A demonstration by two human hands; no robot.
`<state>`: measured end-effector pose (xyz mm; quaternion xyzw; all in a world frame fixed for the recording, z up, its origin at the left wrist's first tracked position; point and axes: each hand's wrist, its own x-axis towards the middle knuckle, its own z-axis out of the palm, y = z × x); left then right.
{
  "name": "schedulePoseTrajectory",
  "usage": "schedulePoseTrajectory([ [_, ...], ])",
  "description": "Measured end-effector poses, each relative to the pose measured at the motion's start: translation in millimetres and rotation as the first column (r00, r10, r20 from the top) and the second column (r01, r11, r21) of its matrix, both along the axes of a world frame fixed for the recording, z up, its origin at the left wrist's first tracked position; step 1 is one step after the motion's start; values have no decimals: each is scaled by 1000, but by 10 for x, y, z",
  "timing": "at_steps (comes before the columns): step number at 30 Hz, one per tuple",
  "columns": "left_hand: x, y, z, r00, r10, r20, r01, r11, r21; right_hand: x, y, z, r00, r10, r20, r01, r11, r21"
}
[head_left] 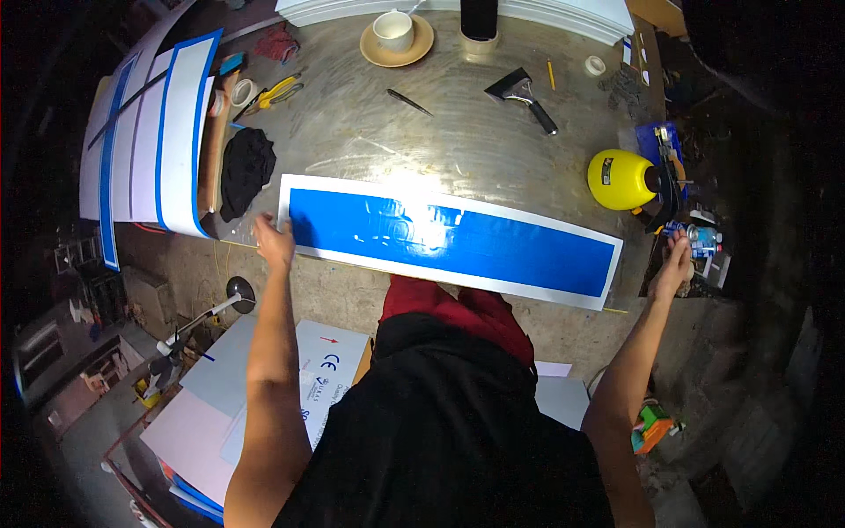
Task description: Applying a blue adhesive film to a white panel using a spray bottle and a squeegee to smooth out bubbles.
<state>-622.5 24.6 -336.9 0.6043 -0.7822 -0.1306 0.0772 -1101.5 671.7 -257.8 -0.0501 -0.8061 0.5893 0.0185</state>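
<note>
A long white panel with a blue film-like face lies along the table's near edge, bright glare on its middle. At its left end is my left hand, fingers apart, thumb against the panel's edge. My right hand reaches past the table's right side, among small cans and bottles. Its fingers are drawn together beside something small and blue; what they hold is too small to make out. A yellow spray bottle stands just beyond that hand.
Across the metal table lie a squeegee, a pen, a pencil, yellow-handled pliers and a black cloth. A cup rests on a saucer. White-and-blue curved panels stand at left.
</note>
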Motion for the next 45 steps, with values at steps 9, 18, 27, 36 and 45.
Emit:
schedulePoseTrajectory([
  [9, 852, 1757, -29, 994, 24, -107, -2, 979, 204, -233, -556, 251, 905, 412, 110, -420, 905, 67],
  [18, 1564, 2334, -179, 915, 313, -254, -70, 744, 664, 40, -1340, 859, 863, 489, 127, -494, 762, 419],
  [27, 1670, 2006, -501, 830, 404, -385, 70, 610, 789, 1620, -2534, 1884, 613, 675, 410, -774, 408, 484],
  [36, 2650, 1857, -869, 690, 596, -411, 14, 557, 830, 2909, -3610, 1753, 564, 733, 379, -792, 351, 500],
  [45, 3431, 2112, -1011, 594, 754, -282, -109, 422, 900, 3376, -3604, 1475, 544, 733, 409, -826, 385, 411],
])
